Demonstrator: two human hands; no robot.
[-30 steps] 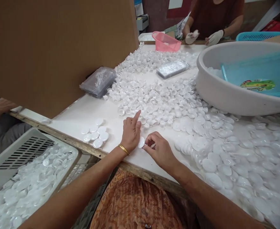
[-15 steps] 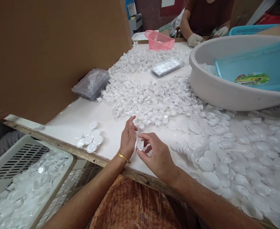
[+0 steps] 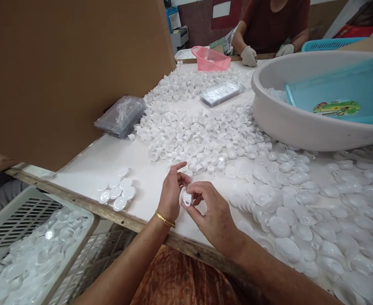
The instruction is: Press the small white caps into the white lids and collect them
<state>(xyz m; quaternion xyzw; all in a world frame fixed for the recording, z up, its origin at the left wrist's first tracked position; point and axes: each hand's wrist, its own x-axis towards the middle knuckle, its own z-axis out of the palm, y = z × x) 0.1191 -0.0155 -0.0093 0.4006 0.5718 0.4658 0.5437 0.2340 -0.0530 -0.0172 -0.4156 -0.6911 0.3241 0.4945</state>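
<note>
My right hand (image 3: 213, 212) pinches a small white toy cup (image 3: 189, 198) between thumb and fingers, its handle toward me. Against the cup's left side stands a small white saucer (image 3: 182, 195), tilted on edge. My left hand (image 3: 171, 192), with a gold bangle at the wrist, is closed around the saucer's far side; one finger sticks out and the others curl, and its grip is partly hidden. Beyond my hands spreads a heap of white toy cups (image 3: 195, 135). Several white saucers (image 3: 119, 192) lie in a small group to the left, and a large pile of saucers (image 3: 281, 222) lies to the right.
A big whitish basin (image 3: 300, 123) holding a blue tray (image 3: 341, 89) stands at right. Plastic-wrapped packs (image 3: 122, 114), a pink scoop basket (image 3: 213, 63) and a cardboard sheet (image 3: 78, 76) are around the heap. A crate (image 3: 87, 237) of white pieces sits lower left. A gloved co-worker (image 3: 275, 25) sits opposite.
The cup has turned in my right fingers, so its handle and the saucer's face now show. My left fingers have curled more. The co-worker's gloved hands have shifted slightly.
</note>
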